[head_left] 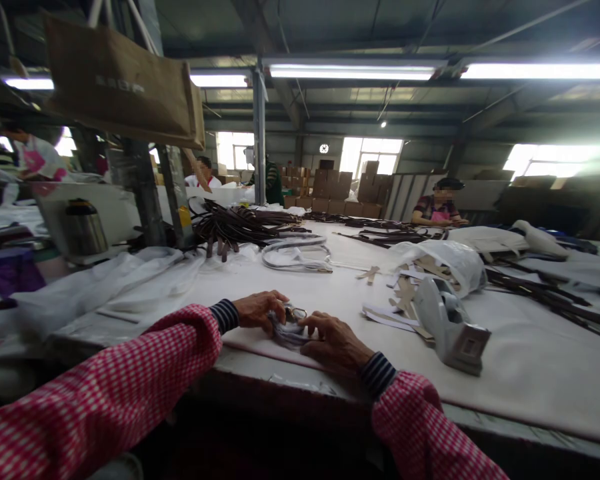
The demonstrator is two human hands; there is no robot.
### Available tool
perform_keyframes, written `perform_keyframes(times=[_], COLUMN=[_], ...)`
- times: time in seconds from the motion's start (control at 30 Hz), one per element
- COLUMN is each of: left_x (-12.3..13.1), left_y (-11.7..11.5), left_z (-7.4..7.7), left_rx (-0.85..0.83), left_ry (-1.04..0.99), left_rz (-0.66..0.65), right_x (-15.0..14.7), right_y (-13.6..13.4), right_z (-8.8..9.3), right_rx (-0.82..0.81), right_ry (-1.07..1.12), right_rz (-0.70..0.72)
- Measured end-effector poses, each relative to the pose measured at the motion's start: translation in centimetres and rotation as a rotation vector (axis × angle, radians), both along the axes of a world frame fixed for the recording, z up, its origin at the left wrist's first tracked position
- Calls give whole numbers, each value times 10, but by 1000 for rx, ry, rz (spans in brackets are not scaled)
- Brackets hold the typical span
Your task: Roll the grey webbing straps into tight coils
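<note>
Near the front edge of the table, a coiled strap (289, 335), greyish and seemingly wrapped in clear plastic, lies between my two hands. A gold-coloured metal ring or clasp (297, 312) shows at its top. My left hand (261, 311) grips the coil from the left with bent fingers. From the right, my right hand (336, 339) closes on the other side, thumb and fingers curled against it. Fingertips on both sides are partly hidden by the coil. Farther back lies another plastic-covered strap (300, 253) in a loose loop.
A tape dispenser (453, 327) stands to the right, beside paper and cardboard scraps (405, 300) and a plastic bag (447, 263). Dark straps (240, 223) are heaped behind. Plastic sheeting (105, 287) covers the left. A brown bag (120, 80) hangs above. A person (440, 207) sits across the table.
</note>
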State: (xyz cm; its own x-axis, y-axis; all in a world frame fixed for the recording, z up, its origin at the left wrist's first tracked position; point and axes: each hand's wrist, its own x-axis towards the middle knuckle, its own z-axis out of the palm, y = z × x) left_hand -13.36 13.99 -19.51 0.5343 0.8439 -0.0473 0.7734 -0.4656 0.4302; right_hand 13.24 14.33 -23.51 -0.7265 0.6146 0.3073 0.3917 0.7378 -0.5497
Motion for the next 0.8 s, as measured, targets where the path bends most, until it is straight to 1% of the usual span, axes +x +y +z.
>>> perform_keyframes(times=[0.1,0.2,0.27,0.37,0.47,0.53,0.6,0.67,0.8], left_x=[5,20,31,43,43,40,38,38,41], left_y=[-7,-22,-34,-45,-48,-48,-47,-48,-51], left_z=[6,8,1,-18,-38,-46,-48,-48,-45], left_rx=[28,100,193,311,339,350,358,360,364], left_ry=[40,65,30,-68,-158,-212,-246,-265,-281], left_rz=[1,-19,-2,79,144,166,172,169,168], right_x=[-7,-14,-16,-16,-11,-5,-1,1,-11], right_y=[-2,1,2,3,5,9,14,18,20], right_z=[-3,-7,-10,-12,-7,-2,3,5,4], right_rx=[18,8,1,-14,-70,-117,-142,-141,-113], right_ry=[43,91,119,155,170,188,223,250,221], right_rz=[-60,-98,-106,-109,-53,-22,-46,-94,-118])
